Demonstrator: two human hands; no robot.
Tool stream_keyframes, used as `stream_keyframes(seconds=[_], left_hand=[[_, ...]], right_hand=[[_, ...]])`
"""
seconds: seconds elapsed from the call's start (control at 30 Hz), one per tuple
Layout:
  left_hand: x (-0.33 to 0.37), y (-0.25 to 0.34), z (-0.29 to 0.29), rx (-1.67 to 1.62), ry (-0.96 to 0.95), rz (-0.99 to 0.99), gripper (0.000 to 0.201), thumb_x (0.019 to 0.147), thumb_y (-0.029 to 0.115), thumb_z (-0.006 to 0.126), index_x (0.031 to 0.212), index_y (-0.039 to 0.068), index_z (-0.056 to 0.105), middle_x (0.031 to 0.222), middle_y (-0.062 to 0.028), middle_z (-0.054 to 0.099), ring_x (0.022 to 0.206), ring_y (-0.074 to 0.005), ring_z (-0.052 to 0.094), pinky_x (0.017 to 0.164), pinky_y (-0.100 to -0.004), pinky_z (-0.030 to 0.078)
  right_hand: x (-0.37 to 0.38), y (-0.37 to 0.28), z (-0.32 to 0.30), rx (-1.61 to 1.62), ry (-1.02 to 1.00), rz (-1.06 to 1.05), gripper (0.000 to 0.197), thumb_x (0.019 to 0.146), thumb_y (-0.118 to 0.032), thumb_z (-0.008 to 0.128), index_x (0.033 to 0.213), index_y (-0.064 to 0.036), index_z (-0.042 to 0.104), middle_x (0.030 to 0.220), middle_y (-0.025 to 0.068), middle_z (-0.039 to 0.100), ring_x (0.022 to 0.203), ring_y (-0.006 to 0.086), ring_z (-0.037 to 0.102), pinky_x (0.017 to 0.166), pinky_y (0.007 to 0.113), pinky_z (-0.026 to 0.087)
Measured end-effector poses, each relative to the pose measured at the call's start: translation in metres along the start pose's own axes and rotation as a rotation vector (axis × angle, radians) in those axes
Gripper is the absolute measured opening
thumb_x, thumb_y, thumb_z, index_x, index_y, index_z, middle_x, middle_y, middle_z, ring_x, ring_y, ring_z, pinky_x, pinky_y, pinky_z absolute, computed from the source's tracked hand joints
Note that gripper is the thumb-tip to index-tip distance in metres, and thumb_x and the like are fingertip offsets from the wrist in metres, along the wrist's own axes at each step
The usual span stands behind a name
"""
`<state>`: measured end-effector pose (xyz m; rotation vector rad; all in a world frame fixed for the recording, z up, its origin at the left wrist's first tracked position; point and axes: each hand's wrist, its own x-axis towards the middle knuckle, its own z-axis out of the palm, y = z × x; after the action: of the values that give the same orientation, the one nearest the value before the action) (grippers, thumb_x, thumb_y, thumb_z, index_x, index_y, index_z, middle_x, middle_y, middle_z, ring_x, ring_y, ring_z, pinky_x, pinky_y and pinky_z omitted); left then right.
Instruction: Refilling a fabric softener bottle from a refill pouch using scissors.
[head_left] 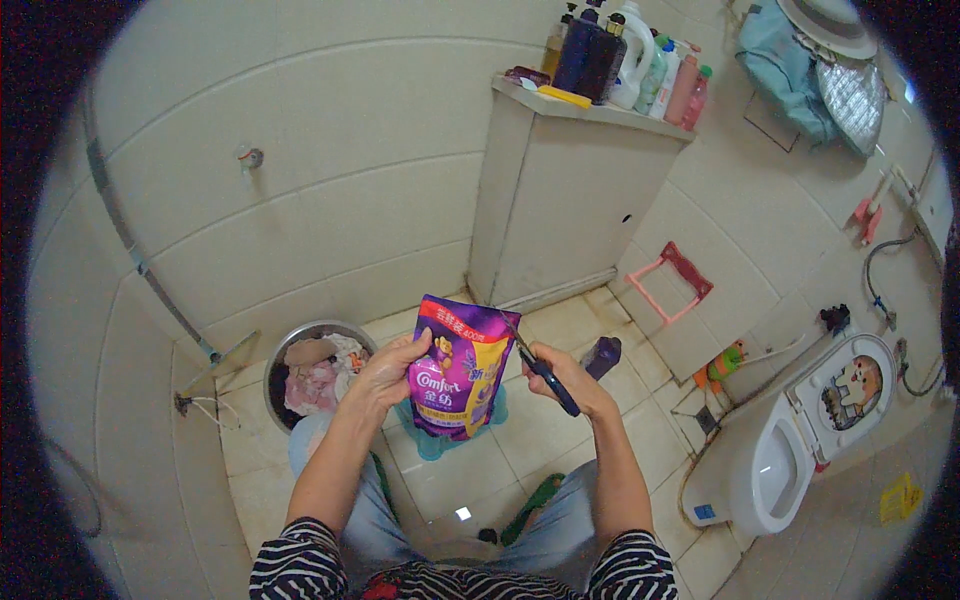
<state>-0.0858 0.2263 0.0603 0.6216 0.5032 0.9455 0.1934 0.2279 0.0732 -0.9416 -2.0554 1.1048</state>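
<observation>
My left hand (388, 373) grips the left edge of a purple refill pouch (452, 395) with a yellow panel and a red band near its top. In my right hand (580, 380) is a pair of scissors (550, 377) with dark handles. Their blades meet the pouch's upper right corner; whether they have cut into it I cannot tell. Below the pouch, a teal plastic piece (432, 448) shows in part on the floor. A dark purple bottle (603, 357) is on the tiles to the right, beyond my right hand.
A metal basin (271, 395) with wet-looking clothes (312, 385) stands left by the wall. Bottles (600, 60) crowd a ledge (560, 108) at the back. To the right are a toilet (765, 480) with its lid up and a pink folding frame (680, 283) against the wall.
</observation>
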Motion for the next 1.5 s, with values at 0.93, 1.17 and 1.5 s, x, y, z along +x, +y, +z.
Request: stream_keyframes(seconds=[0.93,1.17,1.5], left_hand=[[0.002,-0.001,-0.002,-0.004,-0.041,-0.025,0.032,0.088,0.022,0.054,0.111,0.001,0.052,0.107,-0.0118,0.060,0.093,-0.0210,0.060,0.084,-0.0363,0.048],[0.005,-0.003,-0.003,-0.032,-0.032,-0.018,0.030,0.088,0.022,0.053,0.111,0.004,0.051,0.104,-0.0102,0.060,0.093,-0.0204,0.060,0.084,-0.0361,0.048],[0.004,-0.003,-0.004,0.022,-0.028,-0.074,0.031,0.088,0.025,0.053,0.110,0.003,0.052,0.104,-0.0104,0.060,0.090,-0.0205,0.061,0.083,-0.0361,0.049]], right_hand=[[-0.003,-0.008,0.006,-0.174,0.231,0.032,0.045,0.061,-0.034,0.078,0.064,0.0003,0.049,0.053,0.0062,0.038,0.053,0.0112,0.036,0.047,0.031,0.033],[-0.001,-0.012,0.003,-0.306,0.246,0.048,0.046,0.060,-0.034,0.079,0.064,-0.0003,0.049,0.052,0.0061,0.038,0.052,0.0111,0.036,0.047,0.031,0.033],[0.007,-0.022,0.012,-0.177,0.259,0.080,0.044,0.062,-0.028,0.080,0.061,-0.0026,0.045,0.054,-0.0008,0.034,0.053,0.0071,0.032,0.046,0.026,0.028]])
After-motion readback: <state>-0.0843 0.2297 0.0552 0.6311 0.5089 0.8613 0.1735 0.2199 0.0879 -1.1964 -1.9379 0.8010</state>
